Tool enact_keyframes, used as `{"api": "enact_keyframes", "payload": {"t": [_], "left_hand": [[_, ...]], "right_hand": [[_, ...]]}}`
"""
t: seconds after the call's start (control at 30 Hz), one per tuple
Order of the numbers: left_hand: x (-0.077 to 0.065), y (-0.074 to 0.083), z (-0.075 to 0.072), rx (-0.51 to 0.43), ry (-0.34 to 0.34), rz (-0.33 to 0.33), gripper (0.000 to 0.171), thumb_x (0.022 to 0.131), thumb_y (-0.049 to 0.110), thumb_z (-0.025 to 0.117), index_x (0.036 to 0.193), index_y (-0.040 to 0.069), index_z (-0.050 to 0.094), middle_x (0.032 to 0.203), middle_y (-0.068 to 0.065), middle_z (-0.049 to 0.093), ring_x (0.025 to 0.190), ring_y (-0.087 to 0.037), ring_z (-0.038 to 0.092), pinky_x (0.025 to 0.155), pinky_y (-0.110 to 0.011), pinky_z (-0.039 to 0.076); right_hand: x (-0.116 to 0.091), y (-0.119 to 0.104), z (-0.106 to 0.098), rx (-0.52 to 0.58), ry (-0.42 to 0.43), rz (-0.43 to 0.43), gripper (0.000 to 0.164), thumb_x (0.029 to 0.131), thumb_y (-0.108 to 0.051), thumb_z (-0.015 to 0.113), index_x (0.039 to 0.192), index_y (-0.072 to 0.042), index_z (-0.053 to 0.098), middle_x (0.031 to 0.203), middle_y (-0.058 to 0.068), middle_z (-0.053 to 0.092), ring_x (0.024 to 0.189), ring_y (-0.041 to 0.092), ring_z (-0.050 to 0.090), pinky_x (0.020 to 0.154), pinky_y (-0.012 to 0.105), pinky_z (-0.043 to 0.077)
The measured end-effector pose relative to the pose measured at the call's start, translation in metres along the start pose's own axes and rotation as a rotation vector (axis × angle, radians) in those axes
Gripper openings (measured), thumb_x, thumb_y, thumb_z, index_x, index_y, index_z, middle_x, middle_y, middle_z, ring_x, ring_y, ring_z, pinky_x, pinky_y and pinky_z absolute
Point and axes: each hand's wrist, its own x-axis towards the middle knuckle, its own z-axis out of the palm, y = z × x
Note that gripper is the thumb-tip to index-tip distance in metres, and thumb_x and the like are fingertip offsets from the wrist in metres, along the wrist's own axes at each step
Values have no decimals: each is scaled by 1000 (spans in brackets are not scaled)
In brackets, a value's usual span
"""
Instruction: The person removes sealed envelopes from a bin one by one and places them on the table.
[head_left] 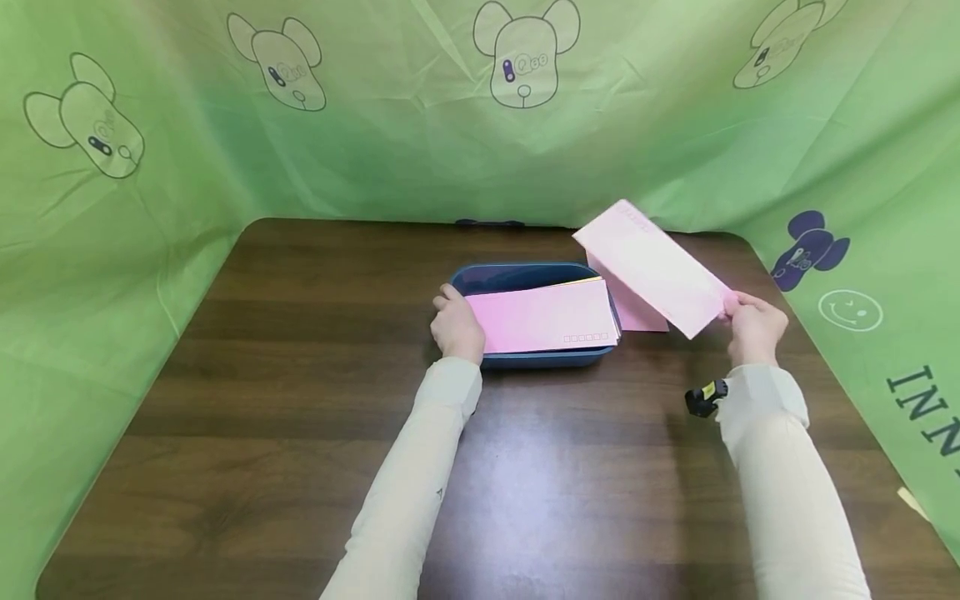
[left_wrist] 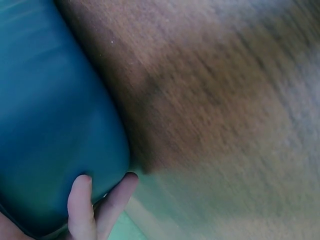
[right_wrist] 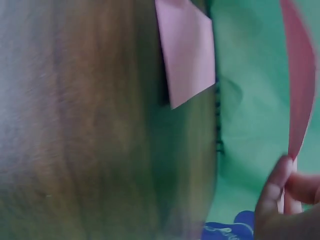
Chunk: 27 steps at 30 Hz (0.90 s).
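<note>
A blue plastic bin (head_left: 547,361) holds a stack of pink envelopes (head_left: 540,317), with a thin yellow edge showing at the back. My left hand (head_left: 458,327) grips the bin's left end. In the left wrist view, two fingers (left_wrist: 80,205) lie against the outer blue wall (left_wrist: 60,110). Off to the right, my right hand (head_left: 756,327) pinches one pink envelope (head_left: 652,262) by its near right corner, holding it tilted. Seen from the right wrist, thumb and fingers close on the edge of that envelope (right_wrist: 301,80). Behind it, another pink envelope (head_left: 637,312) is partly hidden, just right of the bin.
The brown wooden table (head_left: 262,417) carries the bin near its back edge. Green printed cloth (head_left: 420,150) hangs closely behind the table and along both sides. A small black device (head_left: 705,398) sits at my right wrist.
</note>
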Motion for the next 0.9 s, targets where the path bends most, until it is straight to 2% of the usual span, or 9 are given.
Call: {"api": "enact_keyframes", "payload": {"t": [0.13, 0.27, 0.43, 0.63, 0.8, 0.87, 0.9], "left_hand": [[0, 0, 0, 6, -7, 4, 68, 87, 14, 63, 143, 0, 27, 120, -19, 54, 74, -24, 71, 66, -34, 59], [0, 0, 0, 10, -14, 10, 69, 86, 14, 63, 143, 0, 26, 122, -19, 53, 74, -24, 71, 66, -34, 59], [0, 0, 0, 7, -1, 14, 70, 85, 15, 65, 142, 0, 27, 119, -19, 54, 74, -25, 71, 66, -34, 59], [0, 0, 0, 7, 6, 9, 67, 87, 13, 63, 142, 0, 27, 118, -19, 54, 73, -25, 71, 65, -34, 59], [-1, 0, -1, 3, -5, 12, 67, 87, 13, 63, 142, -1, 27, 119, -19, 54, 73, -25, 71, 66, -34, 59], [-1, 0, 0, 3, -3, 14, 67, 87, 13, 62, 142, -1, 27, 119, -19, 54, 73, -25, 71, 66, -34, 59], [-1, 0, 0, 3, -2, 14, 67, 87, 13, 62, 142, -1, 27, 119, -19, 54, 73, -25, 71, 66, -34, 59]], "right_hand": [[5, 6, -5, 83, 193, -28, 29, 87, 11, 51, 68, -9, 58, 66, -2, 53, 39, 6, 51, 41, 14, 43], [9, 13, -9, 151, 270, -26, 23, 89, 10, 49, 74, -7, 54, 81, 0, 51, 39, 7, 51, 40, 15, 44], [17, 20, -14, 198, 306, -4, 19, 90, 10, 47, 80, -6, 47, 86, 1, 47, 39, 7, 48, 39, 16, 44], [24, 27, -18, 197, 317, -22, 21, 91, 9, 46, 84, -10, 43, 90, 0, 45, 48, 6, 47, 40, 15, 43], [27, 33, -22, 61, 261, -17, 22, 90, 8, 46, 90, -13, 46, 93, -2, 44, 50, 2, 47, 44, 12, 44], [28, 35, -22, -32, 236, -3, 24, 87, 9, 51, 103, -10, 52, 94, -3, 46, 48, -1, 50, 47, 10, 45], [28, 36, -22, -77, 219, 4, 32, 85, 9, 53, 112, -7, 53, 101, -2, 50, 52, -3, 51, 50, 8, 47]]}}
